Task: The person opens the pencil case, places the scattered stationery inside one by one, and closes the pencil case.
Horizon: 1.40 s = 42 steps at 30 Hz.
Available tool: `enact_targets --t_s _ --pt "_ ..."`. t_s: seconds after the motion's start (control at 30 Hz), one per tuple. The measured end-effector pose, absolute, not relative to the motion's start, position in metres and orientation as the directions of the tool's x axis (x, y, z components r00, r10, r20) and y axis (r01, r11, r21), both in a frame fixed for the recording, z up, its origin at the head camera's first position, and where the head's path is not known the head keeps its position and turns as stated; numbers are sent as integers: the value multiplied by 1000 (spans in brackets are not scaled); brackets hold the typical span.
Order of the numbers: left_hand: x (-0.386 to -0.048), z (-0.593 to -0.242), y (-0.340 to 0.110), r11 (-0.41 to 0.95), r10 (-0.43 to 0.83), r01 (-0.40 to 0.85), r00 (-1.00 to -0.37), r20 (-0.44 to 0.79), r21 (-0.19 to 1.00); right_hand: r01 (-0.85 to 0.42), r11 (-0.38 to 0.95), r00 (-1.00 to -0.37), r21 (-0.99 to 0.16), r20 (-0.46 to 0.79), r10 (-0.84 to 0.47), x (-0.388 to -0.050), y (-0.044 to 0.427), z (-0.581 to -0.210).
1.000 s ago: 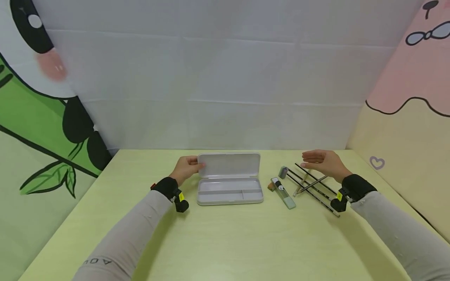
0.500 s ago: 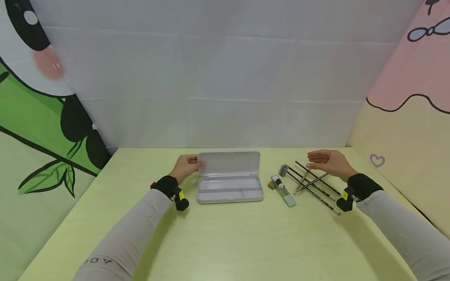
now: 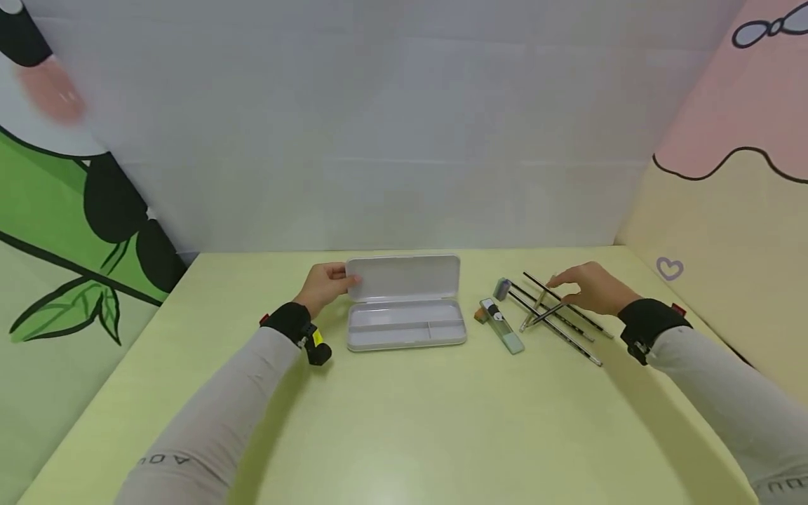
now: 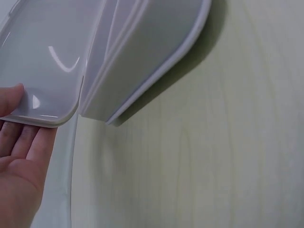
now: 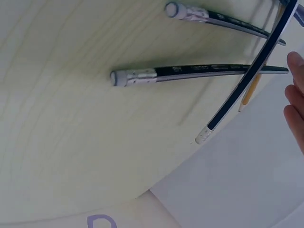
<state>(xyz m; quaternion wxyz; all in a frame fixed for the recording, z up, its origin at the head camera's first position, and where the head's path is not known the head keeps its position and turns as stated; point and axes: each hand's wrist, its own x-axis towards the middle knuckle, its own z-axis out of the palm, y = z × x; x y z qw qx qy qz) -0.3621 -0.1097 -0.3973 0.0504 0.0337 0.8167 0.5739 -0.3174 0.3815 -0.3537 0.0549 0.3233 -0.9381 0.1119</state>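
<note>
A pale grey pencil case (image 3: 407, 337) stands open on the table. My left hand (image 3: 323, 286) pinches the left edge of its raised lid (image 3: 404, 278); in the left wrist view the thumb lies on the inside of the lid (image 4: 45, 61), with the fingers of the hand (image 4: 23, 171) behind. Over the crossed pencils (image 3: 571, 341) hovers my right hand (image 3: 596, 289), thumb and forefinger apart near one pencil's upper end. The right wrist view has this hand's fingertips (image 5: 297, 95) at the right edge, beside a dark pencil (image 5: 232, 99) lying across others.
Left of the pencils lie a green-and-white packet (image 3: 503, 327), a small brown item (image 3: 481, 315) partly under it, and a grey block (image 3: 501, 288) at the pencils' far ends. A pale wall (image 3: 404, 140) borders the table's back edge.
My right hand has turned palm-down, its fingers bending toward the pencils, after shifting slightly right. The left hand keeps its hold on the lid. The head view has tilted down a little.
</note>
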Motion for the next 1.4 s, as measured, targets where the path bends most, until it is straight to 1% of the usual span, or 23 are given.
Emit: enact_targets --t_s 0.1,0.17,0.37,0.53,0.7,0.93,1.2,1.4 --pt "-365 -394 -110 343 121 -2 -992 -47 939 -617 769 -787 -167 113 -607 -321 383 -352" --pt "-366 -394 -111 352 128 -7 -990 -55 936 -626 765 -780 -153 101 -618 -323 384 -353" --pt "-366 -396 -112 371 129 -3 -990 -55 929 -622 766 -783 -163 133 -608 -321 388 -363" --pt "-364 -396 -111 367 122 -15 -990 -65 930 -620 766 -785 -168 132 -606 -318 387 -373" --pt "-361 -394 -108 368 139 7 -989 -47 930 -629 767 -777 -132 159 -610 -317 387 -377" --pt "-366 -396 -110 364 129 12 -991 -38 931 -634 768 -768 -88 184 -613 -322 385 -377" --pt "-364 -395 -109 357 119 10 -992 -35 934 -662 747 -737 -54 230 -636 -327 384 -386" --pt "-366 -395 -110 372 118 9 -992 -38 928 -653 755 -742 -48 239 -627 -328 381 -375"
